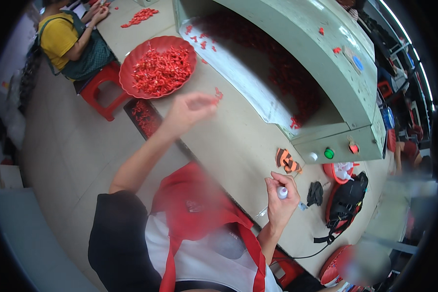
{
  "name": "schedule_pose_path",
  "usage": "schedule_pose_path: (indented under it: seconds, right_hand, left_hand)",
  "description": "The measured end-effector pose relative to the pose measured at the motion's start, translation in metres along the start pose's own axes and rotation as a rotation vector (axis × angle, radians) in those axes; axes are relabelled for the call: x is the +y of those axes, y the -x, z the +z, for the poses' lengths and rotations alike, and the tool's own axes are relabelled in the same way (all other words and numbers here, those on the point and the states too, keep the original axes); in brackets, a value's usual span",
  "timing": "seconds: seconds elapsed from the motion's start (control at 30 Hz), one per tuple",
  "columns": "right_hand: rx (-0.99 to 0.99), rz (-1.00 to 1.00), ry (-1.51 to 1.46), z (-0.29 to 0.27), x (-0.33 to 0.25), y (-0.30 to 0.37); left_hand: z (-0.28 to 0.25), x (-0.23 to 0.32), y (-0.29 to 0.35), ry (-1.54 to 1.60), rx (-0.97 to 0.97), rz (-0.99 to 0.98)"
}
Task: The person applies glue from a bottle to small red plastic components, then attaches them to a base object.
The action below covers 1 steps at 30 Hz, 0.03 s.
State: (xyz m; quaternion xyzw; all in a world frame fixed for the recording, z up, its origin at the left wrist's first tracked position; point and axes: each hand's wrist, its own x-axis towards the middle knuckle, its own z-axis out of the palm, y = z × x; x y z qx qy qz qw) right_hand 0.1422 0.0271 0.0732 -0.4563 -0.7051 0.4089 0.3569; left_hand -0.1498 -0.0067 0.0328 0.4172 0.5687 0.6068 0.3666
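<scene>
My left hand [192, 113], slightly smeared by motion, reaches over the worktable [219, 146] below the red basin. Its fingertips are pinched together at a small red plastic piece [218, 93]. In my right hand [283, 207], fingers wrap round a small white bottle [282, 192], its tip facing up; most of its body is hidden in the palm. Orange and brown pieces [288, 160] lie just beyond this hand. A scalloped red basin [127, 73], heaped with small red pieces [161, 70], stands to the far left of my left hand.
A pale green machine [336, 87] with a wide opening stands across the table, red pieces inside. A dark tray [143, 117] sits at the table's left edge. On the right are a black bag [345, 199] and a red basket [332, 170]. A person in yellow [61, 39] sits far left.
</scene>
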Motion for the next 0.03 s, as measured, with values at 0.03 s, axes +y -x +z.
schedule_pose_path:
  seconds: [0.03]
  right_hand:
    - [-0.004, 0.008, -0.013, 0.0013, 0.0036, 0.0001]
  left_hand:
    - [-0.0051, -0.0017, 0.0009, -0.007, 0.015, 0.007]
